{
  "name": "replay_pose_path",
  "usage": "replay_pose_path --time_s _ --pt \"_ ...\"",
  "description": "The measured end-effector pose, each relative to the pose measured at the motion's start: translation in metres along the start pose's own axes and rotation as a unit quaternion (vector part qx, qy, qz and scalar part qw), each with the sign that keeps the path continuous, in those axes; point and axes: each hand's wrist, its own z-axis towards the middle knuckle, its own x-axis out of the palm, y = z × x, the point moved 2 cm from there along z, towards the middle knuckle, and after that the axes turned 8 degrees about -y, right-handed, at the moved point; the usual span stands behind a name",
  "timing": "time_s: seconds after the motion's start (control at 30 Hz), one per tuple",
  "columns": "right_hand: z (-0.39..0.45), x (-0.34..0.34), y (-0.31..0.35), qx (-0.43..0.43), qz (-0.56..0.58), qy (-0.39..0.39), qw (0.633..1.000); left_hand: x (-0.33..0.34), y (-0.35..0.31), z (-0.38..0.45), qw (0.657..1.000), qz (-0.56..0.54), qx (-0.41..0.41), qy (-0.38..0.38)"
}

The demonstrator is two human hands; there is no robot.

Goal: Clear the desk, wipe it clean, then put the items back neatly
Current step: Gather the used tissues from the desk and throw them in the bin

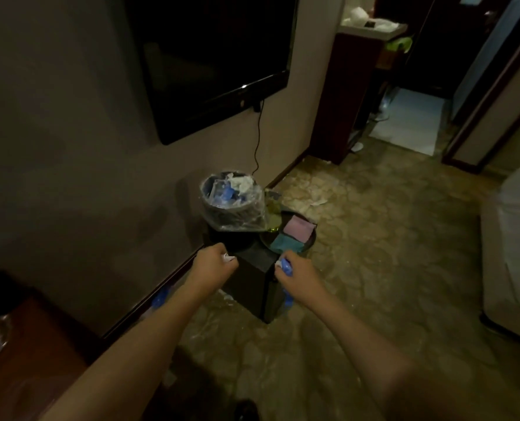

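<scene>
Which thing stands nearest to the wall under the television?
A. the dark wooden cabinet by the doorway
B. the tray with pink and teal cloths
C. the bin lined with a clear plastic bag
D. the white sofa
C: the bin, full of white and blue rubbish, stands right against the wall, directly under the television.

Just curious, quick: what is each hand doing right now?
Left hand: curled round a small white scrap.
Right hand: gripping a crumpled blue plastic piece.
</scene>
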Motion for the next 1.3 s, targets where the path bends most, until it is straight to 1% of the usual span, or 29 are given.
replay_pose_path --time_s 0.13,0.2,0.3,0.43,0.57,0.67,0.77,0.83,0.9,0.97,1.07,1.13,1.2,1.3 --pt "0.071 -0.015 -0.01 0.01 0.013 -0.035 0.999 0.006 -0.021 0.074 1.0 -0.007 0.003 -0.017" --pt "0.098 -0.017 -0.015 0.018 0.018 -0.038 0.999 0.009 -0.028 0.102 1.0 0.0 -0.003 -0.021" --pt "0.139 -0.012 -0.025 0.023 0.014 -0.019 0.999 0.016 -0.028 0.139 1.0 0.003 -0.019 -0.017" --pt "0.202 0.002 -0.03 0.023 0.003 0.032 0.999 0.019 -0.024 0.191 0.999 -0.012 -0.046 -0.023" --pt "0.275 0.008 -0.03 -0.009 -0.002 0.042 0.999 0.012 -0.027 0.248 0.996 -0.018 -0.07 -0.059" --pt "0.329 0.012 -0.024 -0.017 0.002 0.054 0.998 0.006 -0.032 0.289 0.993 -0.016 -0.092 -0.079" --pt "0.376 0.025 -0.019 -0.016 0.008 0.066 0.998 0.008 -0.029 0.32 0.988 -0.043 -0.111 -0.103" --pt "0.395 0.04 -0.02 -0.005 0.006 0.076 0.997 0.011 -0.02 0.333 0.983 -0.058 -0.14 -0.098" --pt "0.41 0.057 -0.022 0.016 -0.006 0.11 0.994 0.018 -0.009 0.35 0.979 -0.079 -0.169 -0.079" --pt "0.426 0.074 -0.024 0.043 -0.015 0.132 0.99 0.026 0.002 0.37 0.977 -0.09 -0.181 -0.07" --pt "0.445 0.098 -0.028 0.086 -0.013 0.123 0.989 0.036 0.018 0.403 0.98 -0.069 -0.178 -0.055" --pt "0.454 0.112 -0.03 0.096 -0.02 0.118 0.988 0.043 0.027 0.423 0.98 -0.067 -0.184 -0.038" --pt "0.461 0.125 -0.033 0.094 -0.04 0.131 0.986 0.051 0.036 0.438 0.98 -0.07 -0.186 -0.031" --pt "0.468 0.144 -0.038 0.1 -0.057 0.144 0.983 0.065 0.049 0.455 0.984 -0.043 -0.174 -0.004"
